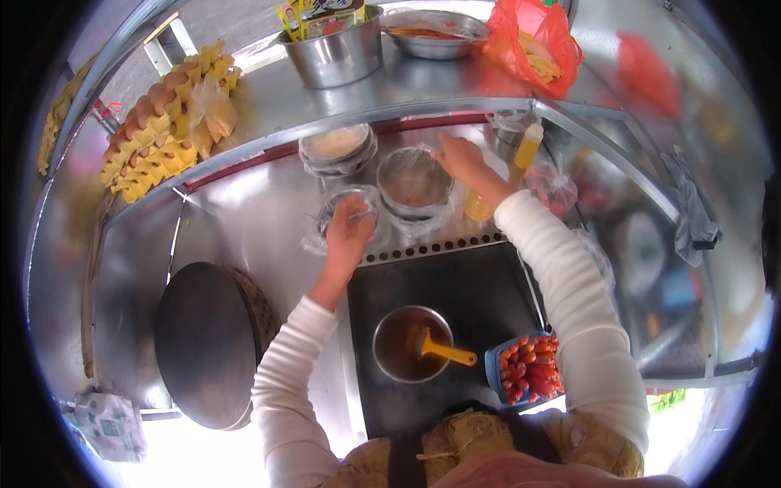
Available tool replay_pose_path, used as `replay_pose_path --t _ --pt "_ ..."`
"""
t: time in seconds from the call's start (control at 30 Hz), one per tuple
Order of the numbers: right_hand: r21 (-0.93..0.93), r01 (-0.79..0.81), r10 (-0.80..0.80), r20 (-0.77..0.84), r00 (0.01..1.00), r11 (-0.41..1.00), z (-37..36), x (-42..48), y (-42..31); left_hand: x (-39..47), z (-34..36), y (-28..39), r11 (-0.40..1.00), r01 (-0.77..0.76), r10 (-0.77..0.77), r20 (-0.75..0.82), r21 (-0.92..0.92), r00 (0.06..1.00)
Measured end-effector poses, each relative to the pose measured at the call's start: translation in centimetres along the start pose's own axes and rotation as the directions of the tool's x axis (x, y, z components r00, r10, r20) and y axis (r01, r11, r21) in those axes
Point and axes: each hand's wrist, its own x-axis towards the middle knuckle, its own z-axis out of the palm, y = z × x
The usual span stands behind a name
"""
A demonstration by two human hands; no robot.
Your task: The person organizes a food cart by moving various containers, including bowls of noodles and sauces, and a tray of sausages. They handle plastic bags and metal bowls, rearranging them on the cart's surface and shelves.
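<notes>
My left hand is over a small bowl lined with clear plastic film, its fingers curled and partly hiding the bowl. I cannot tell whether they grip the film. At the far right rim of a larger film-wrapped bowl, my right hand reaches out with bent fingers; any hold on the film is unclear. Behind these stands another wrapped container with pale contents. A squeeze bottle of yellow liquid is just right of my right wrist, and a second yellow bottle stands below the forearm.
On the black griddle sit a metal pot of brown liquid with a yellow-handled brush and a blue basket of sausages. A round hotplate is at left. Egg trays and a steel pot occupy the upper shelf.
</notes>
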Motion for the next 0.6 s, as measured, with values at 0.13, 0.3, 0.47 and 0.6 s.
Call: replay_pose_path --t 0.13,0.3,0.47,0.6 --pt "0.386 0.236 -0.194 -0.146 0.970 0.892 -2.2 -5.3 1.5 -10.0 -4.0 2.4 0.997 -0.053 0.049 0.069 0.062 0.996" --pt "0.338 0.220 -0.250 0.049 0.967 0.915 -8.4 -9.4 3.7 -21.8 -7.9 -0.9 0.917 -0.074 0.151 -0.169 0.391 0.974" --pt "0.715 -0.010 -0.179 0.189 0.965 0.699 -14.5 -12.1 1.1 -31.6 -6.1 -3.8 0.984 0.150 -0.125 -0.229 0.096 0.965" --pt "0.801 -0.231 -0.354 0.477 0.805 0.552 -16.3 -21.2 -1.6 -34.9 -4.0 -1.3 0.916 0.372 -0.393 -0.157 -0.149 0.906"
